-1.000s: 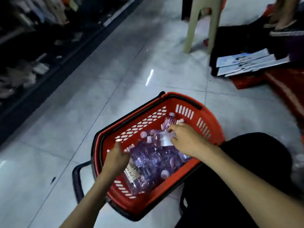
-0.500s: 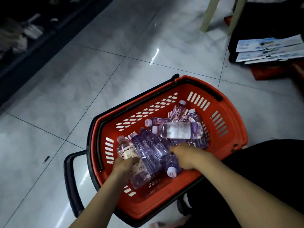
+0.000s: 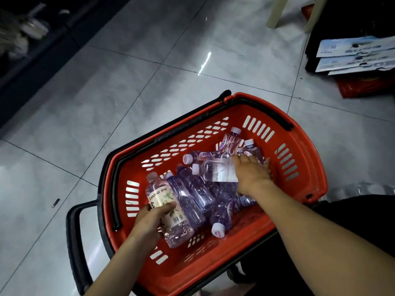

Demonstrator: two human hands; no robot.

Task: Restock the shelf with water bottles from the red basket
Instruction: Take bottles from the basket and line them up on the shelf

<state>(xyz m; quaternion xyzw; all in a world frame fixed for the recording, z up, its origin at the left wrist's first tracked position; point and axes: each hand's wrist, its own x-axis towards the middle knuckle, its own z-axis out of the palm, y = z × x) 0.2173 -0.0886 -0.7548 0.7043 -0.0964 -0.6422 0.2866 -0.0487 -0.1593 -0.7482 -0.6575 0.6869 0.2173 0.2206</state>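
Basket: the red basket (image 3: 299,150) sat on the grey tiled floor (image 3: 106,107), its black handle (image 3: 73,242) lying out past the near left corner.

Contents: a loose heap of purple-tinted water bottles (image 3: 196,193) lay on their sides across the middle of the basket, caps pointing in different directions; one white cap (image 3: 218,229) faced the near wall.

Left hand: the left hand (image 3: 149,221) was inside the basket by its left wall, fingers wrapped around the lower body of a labelled bottle (image 3: 168,208) with a cream label, gripping it.

Labelled bottle: it lay tilted, cap toward the far left wall, base toward the near wall, resting against the purple heap on its right.

Right hand: the right hand (image 3: 252,171) lay palm down toward the far right corner, fingers spread over the bottles there; whether it had closed on one was not clear from this angle.

Clear bottle: a clear bottle with a white label (image 3: 215,171) lay crosswise just beside the right hand, its label end touching or under the thumb side.

Far end: two bottles (image 3: 229,144) leaned against the far wall, caps up.

Shelf: a dark shelf (image 3: 25,39) ran along the far left edge of the floor, well apart from the basket, its goods blurred.

Surroundings: printed sheets (image 3: 352,54) lay stacked at the far right.
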